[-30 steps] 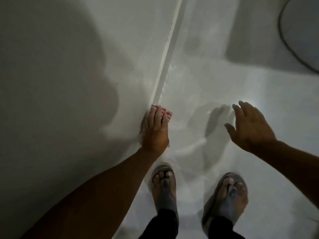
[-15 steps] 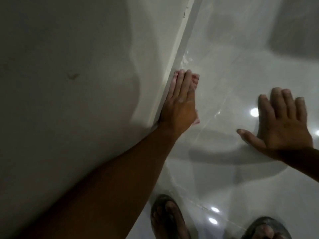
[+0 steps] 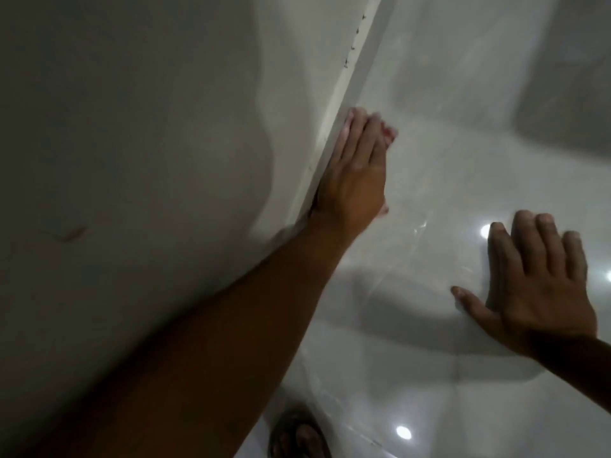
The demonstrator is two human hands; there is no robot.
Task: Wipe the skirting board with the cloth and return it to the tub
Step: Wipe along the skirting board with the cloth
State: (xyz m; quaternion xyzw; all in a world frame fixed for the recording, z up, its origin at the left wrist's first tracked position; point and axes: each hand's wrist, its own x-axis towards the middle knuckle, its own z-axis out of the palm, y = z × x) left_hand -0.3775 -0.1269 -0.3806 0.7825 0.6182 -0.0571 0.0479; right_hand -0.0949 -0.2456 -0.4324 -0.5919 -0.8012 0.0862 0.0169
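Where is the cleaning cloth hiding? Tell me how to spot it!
Find the pale skirting board running along the bottom of the wall, where it meets the shiny floor. The left hand lies flat against it. The cloth peeks out past those fingertips: it's the only pinkish-red thing in a scene of whites and greys.

Two hands show: the left hand (image 3: 352, 175) at the frame's centre and the right hand (image 3: 542, 292) at the right edge. One cloth (image 3: 388, 133), mostly hidden, peeks out past the left fingertips. One skirting board (image 3: 370, 51) runs up the upper middle. One sandalled foot (image 3: 297, 438) sits at the bottom edge. Three bright light reflections dot the lower right floor (image 3: 463, 160).
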